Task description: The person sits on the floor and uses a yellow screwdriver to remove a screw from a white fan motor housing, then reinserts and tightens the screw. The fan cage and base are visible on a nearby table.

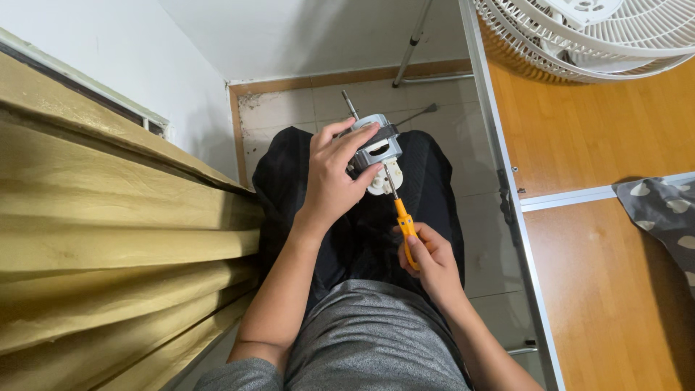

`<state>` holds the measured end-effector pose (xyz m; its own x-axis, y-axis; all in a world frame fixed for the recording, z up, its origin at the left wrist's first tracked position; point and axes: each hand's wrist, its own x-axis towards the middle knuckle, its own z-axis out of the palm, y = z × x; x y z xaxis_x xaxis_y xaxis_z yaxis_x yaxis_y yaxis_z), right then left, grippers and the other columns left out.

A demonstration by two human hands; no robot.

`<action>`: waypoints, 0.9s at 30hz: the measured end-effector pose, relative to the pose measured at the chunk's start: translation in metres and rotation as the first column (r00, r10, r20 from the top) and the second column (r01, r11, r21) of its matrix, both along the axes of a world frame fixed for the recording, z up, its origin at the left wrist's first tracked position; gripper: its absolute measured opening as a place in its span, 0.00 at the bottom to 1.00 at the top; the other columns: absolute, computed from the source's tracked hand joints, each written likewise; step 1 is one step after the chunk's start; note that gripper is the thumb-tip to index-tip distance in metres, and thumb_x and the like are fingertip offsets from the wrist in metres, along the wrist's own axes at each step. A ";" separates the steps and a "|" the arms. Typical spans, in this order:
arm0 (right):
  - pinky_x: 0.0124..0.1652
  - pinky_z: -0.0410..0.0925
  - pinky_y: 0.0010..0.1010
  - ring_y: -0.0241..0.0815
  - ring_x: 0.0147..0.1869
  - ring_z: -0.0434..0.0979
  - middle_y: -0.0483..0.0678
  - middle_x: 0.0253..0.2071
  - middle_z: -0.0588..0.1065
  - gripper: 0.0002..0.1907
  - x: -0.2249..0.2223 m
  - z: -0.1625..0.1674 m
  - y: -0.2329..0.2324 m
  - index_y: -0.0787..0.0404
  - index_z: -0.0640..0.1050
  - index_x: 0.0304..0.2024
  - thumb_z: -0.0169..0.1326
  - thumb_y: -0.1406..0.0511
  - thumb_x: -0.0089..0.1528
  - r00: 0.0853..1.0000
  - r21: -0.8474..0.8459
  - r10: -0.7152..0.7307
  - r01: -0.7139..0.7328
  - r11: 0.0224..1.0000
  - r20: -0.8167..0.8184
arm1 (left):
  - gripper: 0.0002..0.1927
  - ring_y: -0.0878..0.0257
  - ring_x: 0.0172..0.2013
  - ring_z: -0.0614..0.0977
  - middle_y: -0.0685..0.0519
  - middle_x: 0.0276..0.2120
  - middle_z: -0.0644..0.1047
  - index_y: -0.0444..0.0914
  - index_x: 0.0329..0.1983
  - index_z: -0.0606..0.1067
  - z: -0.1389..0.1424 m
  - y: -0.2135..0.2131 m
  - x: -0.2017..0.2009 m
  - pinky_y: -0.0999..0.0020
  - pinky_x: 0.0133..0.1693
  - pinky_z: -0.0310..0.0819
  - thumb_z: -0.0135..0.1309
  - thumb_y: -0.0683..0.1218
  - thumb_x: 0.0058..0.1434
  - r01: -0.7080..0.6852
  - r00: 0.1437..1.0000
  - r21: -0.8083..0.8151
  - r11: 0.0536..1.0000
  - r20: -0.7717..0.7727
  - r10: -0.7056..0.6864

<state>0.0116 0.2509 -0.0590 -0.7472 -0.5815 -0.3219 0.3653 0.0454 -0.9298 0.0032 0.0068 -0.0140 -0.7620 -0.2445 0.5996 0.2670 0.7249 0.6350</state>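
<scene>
While the person sits with legs stretched over the tiled floor [289,108], the left hand [334,177] is wrapped around a small fan motor [376,148], fingers curled over its grey metal body and thumb under its white plastic end. The motor is held above the lap, its shaft [350,105] pointing up and away. The right hand [432,262] is closed around the orange handle of a screwdriver [404,226], whose blade runs up to the motor's white underside and seems to meet it there; the exact contact is too small to tell.

Judging by this, the step in hand is work on a screw at the motor's base, the driver seated or nearly so. Any turn calls for the blade kept in line with the screw and the left hand bracing the motor against the twist, since a slip could send the tip toward the thumb.

A white fan grille [579,32] lies on the wooden table [601,130] to the right, and a curtain [108,232] hangs at left.
</scene>
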 end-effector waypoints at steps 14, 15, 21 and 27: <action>0.23 0.54 0.21 0.26 0.22 0.58 0.38 0.21 0.65 0.15 -0.007 -0.003 -0.005 0.68 0.78 0.51 0.44 0.64 0.71 0.988 0.114 -0.005 0.024 0.993 -0.157 | 0.30 0.48 0.59 0.76 0.51 0.52 0.82 0.39 0.57 0.78 0.003 -0.003 -0.004 0.57 0.61 0.72 0.71 0.39 0.50 0.029 1.000 0.056 0.998 -0.011 -0.029; 0.23 0.55 0.21 0.26 0.22 0.58 0.38 0.21 0.65 0.15 -0.007 -0.001 -0.006 0.68 0.78 0.50 0.44 0.65 0.71 0.981 0.154 0.005 0.026 0.988 -0.195 | 0.29 0.49 0.59 0.76 0.52 0.52 0.82 0.39 0.57 0.78 0.003 -0.004 -0.004 0.57 0.61 0.72 0.71 0.39 0.49 0.025 1.000 0.059 0.998 -0.012 -0.025; 0.22 0.57 0.22 0.27 0.20 0.60 0.39 0.17 0.65 0.14 -0.006 0.007 -0.008 0.68 0.79 0.47 0.45 0.65 0.69 0.940 0.355 0.074 0.052 0.933 -0.333 | 0.28 0.49 0.57 0.77 0.53 0.52 0.82 0.40 0.55 0.78 0.002 -0.005 -0.005 0.57 0.60 0.73 0.71 0.40 0.48 0.023 1.000 0.043 0.999 -0.011 -0.022; 0.22 0.55 0.22 0.28 0.20 0.59 0.41 0.19 0.65 0.15 -0.006 0.001 -0.005 0.70 0.78 0.49 0.45 0.64 0.70 0.988 0.111 0.007 0.010 0.994 -0.154 | 0.27 0.50 0.55 0.76 0.55 0.51 0.81 0.40 0.53 0.79 0.005 -0.004 -0.003 0.57 0.60 0.72 0.70 0.41 0.48 0.016 1.000 0.030 0.999 -0.012 -0.016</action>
<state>0.0051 0.2454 -0.0583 -0.7935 -0.5474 -0.2659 0.2186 0.1513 -0.9640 0.0001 0.0032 -0.0092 -0.7590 -0.2508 0.6009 0.2857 0.7010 0.6535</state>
